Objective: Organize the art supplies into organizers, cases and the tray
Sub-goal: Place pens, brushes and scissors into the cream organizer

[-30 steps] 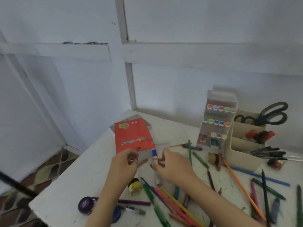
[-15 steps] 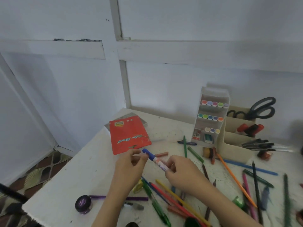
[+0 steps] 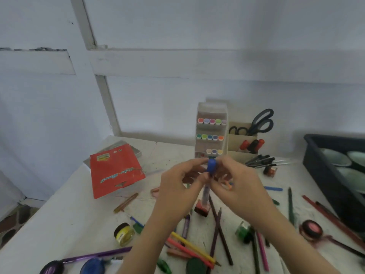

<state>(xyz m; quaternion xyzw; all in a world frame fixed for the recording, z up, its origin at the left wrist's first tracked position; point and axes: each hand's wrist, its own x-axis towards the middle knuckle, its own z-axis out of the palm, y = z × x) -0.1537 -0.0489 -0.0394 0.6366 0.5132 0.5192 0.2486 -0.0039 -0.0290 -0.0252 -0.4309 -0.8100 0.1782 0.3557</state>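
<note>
Head view, nearest edge of the desk (image 3: pixel 59 224): a blue pot (image 3: pixel 92 266), a yellow jar (image 3: pixel 124 233) and loose coloured pencils (image 3: pixel 189 248) lie scattered. A red-lidded pot (image 3: pixel 312 228) sits to the right. Above mid-desk both hands are raised and meet on one item. The left hand (image 3: pixel 183 180) has its grip closed, thumb and fingertips pinching the blue-capped marker (image 3: pixel 212 167) at the cap. The right hand (image 3: pixel 237 184) has its grip closed on the same marker, fingers curled in beside the cap. The marker stands roughly upright, cap uppermost, held above the desk. A red packet (image 3: pixel 115 171) lies flat to the left. Beyond the hands stands the marker organizer (image 3: pixel 211 133), with scissors (image 3: pixel 260 120) upright in the adjoining holder. A dark tray (image 3: pixel 325 169) occupies the far right.
</note>
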